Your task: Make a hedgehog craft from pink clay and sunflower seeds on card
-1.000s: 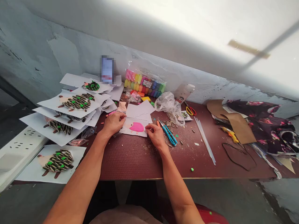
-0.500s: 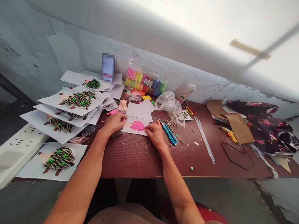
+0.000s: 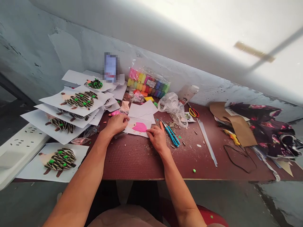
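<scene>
On a maroon tabletop (image 3: 132,160), beside a bag of coloured clay (image 3: 142,82) whose small label (image 3: 150,83) is unreadable, a person's unclenched left hand (image 3: 115,124) and right hand (image 3: 157,138) rest on opposite edges of a white paper card (image 3: 137,131) bearing a pink cutout (image 3: 140,127).

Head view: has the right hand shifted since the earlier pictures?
No: the right hand stays about where it was, judged against the blue utility knife beside it.

The white card (image 3: 145,132) with the pink foam shape (image 3: 139,127) has swivelled slightly, its left end now higher beside the left hand (image 3: 115,124).
</scene>
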`<action>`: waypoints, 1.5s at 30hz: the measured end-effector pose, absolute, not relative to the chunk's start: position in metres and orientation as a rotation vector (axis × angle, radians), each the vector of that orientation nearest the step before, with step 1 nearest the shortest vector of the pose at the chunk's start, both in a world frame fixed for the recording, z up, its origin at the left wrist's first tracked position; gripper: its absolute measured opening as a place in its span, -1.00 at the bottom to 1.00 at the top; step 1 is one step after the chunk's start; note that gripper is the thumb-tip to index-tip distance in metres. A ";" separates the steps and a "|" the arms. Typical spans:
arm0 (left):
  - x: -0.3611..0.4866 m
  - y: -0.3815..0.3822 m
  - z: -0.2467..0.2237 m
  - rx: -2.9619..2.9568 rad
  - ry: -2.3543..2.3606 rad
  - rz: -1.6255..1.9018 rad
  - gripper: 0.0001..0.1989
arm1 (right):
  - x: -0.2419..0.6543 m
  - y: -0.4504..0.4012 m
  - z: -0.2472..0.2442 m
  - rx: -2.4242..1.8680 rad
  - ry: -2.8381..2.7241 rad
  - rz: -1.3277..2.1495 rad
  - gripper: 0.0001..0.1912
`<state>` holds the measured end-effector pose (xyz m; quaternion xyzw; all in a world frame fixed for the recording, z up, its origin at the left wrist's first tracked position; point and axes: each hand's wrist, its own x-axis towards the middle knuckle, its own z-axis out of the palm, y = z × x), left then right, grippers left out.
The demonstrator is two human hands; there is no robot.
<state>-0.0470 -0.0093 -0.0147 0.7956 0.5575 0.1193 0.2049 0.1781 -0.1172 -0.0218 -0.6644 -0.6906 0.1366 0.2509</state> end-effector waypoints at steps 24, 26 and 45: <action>-0.046 -0.010 -0.016 2.223 1.560 0.354 -0.61 | 0.164 -0.122 -0.015 -1.886 -2.016 0.125 -0.77; -0.046 -0.010 -0.015 2.226 1.558 0.350 -0.61 | 0.165 -0.122 -0.015 -1.884 -2.008 0.130 -0.78; -0.046 -0.009 -0.011 2.220 1.546 0.294 -0.59 | 0.160 -0.123 -0.009 -2.076 -2.121 -0.057 -0.75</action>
